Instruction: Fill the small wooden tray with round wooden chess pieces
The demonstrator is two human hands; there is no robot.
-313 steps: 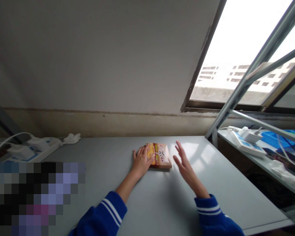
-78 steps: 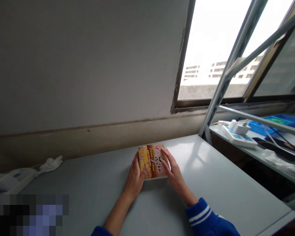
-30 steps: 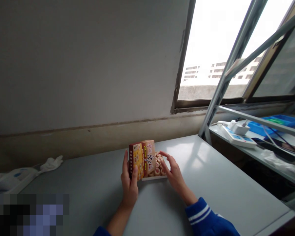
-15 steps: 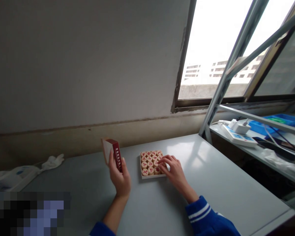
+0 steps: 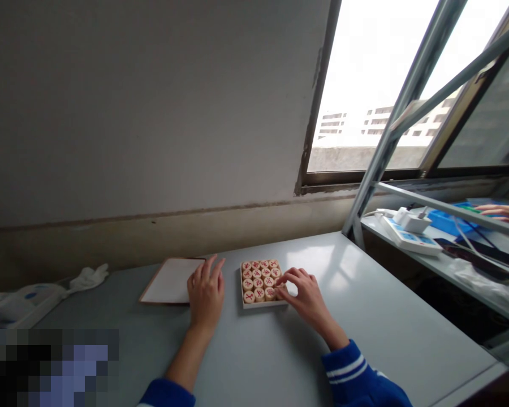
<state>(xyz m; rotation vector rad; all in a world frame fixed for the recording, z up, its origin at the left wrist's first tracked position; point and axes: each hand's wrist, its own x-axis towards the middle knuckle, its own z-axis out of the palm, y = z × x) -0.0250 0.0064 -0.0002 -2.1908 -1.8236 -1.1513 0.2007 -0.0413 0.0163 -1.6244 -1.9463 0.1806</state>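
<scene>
Near the middle of the grey table (image 5: pixel 335 322), a shallow white tray (image 5: pixel 261 306) holds round wooden pieces (image 5: pixel 258 282) in close rows, their visible top faces marked in red. The right hand (image 5: pixel 307 298) reaches over the tray's right side, thumb and forefinger drawn close together at the pieces there; whether they grip one cannot be told. To the left of the tray, and apart from it, a box lid (image 5: pixel 169 281) lies with its pale inside up and a brown edge around it. The left hand (image 5: pixel 206 294) is at the lid's right edge, fingers apart and pointing to the far side; contact with the lid is unclear. Both hands are well apart from each other.

At the left end of the table lies a crumpled white item (image 5: pixel 89 278). Beyond the metal frame (image 5: pixel 388 135) on the right, another surface bears a power strip (image 5: pixel 411 236) and a blue tray (image 5: pixel 445 222), with another person's hand (image 5: pixel 504 212) at its right.
</scene>
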